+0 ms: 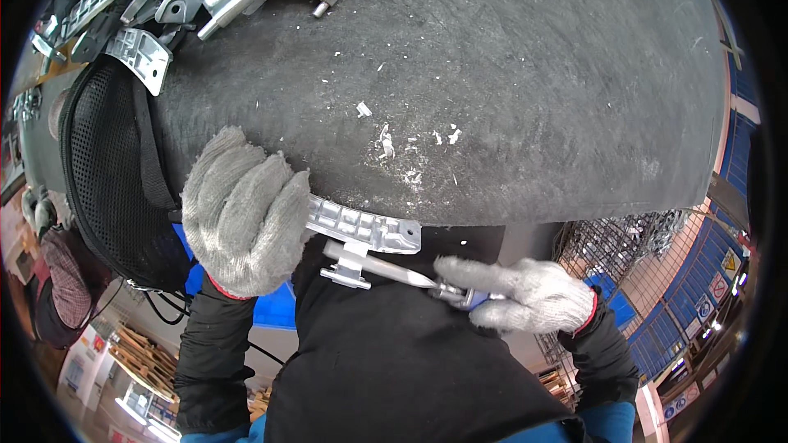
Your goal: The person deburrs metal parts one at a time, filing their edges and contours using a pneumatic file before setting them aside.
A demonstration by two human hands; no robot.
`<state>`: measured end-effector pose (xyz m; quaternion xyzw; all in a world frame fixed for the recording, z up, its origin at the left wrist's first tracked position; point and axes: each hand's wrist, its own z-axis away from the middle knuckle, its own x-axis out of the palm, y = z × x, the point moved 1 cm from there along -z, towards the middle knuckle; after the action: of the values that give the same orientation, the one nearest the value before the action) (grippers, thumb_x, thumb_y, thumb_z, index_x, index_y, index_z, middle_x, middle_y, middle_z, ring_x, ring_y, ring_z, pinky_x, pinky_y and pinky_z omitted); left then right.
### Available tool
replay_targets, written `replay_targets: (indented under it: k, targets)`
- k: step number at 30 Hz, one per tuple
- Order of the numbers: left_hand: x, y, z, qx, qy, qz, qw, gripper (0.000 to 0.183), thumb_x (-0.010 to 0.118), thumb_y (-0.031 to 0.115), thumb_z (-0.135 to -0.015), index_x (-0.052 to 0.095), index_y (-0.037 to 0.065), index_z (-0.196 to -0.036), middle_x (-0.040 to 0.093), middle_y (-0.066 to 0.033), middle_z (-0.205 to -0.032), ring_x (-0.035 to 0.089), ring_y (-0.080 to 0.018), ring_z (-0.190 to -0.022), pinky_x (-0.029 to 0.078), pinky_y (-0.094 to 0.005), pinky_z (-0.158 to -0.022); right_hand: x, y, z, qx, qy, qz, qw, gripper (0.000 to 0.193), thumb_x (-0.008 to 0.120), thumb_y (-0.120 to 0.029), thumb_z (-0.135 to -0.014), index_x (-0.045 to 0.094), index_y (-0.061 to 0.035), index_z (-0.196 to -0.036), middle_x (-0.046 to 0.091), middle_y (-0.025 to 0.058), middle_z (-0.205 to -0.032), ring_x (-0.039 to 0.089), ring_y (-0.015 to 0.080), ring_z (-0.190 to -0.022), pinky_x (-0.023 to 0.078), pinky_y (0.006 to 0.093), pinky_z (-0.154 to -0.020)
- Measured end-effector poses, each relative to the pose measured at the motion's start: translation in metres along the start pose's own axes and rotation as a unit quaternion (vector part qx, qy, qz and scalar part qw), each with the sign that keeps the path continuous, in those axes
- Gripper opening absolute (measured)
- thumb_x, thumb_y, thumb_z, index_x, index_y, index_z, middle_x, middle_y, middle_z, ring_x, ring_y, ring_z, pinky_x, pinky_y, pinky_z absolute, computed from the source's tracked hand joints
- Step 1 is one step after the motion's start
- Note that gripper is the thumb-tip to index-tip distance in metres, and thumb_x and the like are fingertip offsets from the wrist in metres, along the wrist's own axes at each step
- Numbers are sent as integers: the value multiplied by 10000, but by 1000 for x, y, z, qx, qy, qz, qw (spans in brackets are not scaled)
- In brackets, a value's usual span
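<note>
Apparently, the work is midway through 1 bracket. At far left, a heap of metal castings [222, 0] lies on the dark table [533, 74]; whether any of them are finished cannot be told. Next comes the left gloved hand [246, 209], its fingers curled firmly around the left end of a metal bracket [361, 226]. That bracket is at the table's near edge, in front of the person's body, with its short crosspiece toward the person. Pale flakes [386, 141] scattered beyond it suggest some trimming is already done. A slim tool [406, 275], slightly blurred, slants across the crosspiece, so this part is probably unfinished. Farther right, the right gloved hand [529, 294] has its fingers closed on the tool's handle. At far right, a wire basket [616, 234] holds metallic pieces; how much work remains is unclear.
</note>
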<state>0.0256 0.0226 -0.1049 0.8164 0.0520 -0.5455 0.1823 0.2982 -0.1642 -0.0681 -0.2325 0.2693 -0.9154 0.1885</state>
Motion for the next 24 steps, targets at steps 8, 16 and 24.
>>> replay_targets:
  k: [8,16,24]
  targets:
    - [7,0,-2,16,25,-1,1000,479,778,166,-601,715,60,-1064,685,-133,-1064,686,-358,-1042,571,-624,-972,18,24,-5,-38,-125,-279,951,755,584,-75,-979,248,-16,-1652,541,52,-1468,515,86,-857,477,219,-719]
    - [5,2,-4,8,64,-21,998,365,806,134,-622,752,82,-980,685,-90,-1026,680,-313,-1009,584,-570,-966,-7,-8,5,57,-61,-245,966,745,600,-83,-990,251,11,-1642,574,98,-1432,543,63,-793,494,208,-695]
    - [-34,0,-18,37,-62,-34,997,636,862,302,-639,674,94,-1210,661,-90,-1183,651,-311,-1119,537,-497,-1048,35,40,29,-95,-23,-128,987,708,638,-151,-1002,331,-17,-1625,612,67,-1321,591,103,-792,522,243,-647]
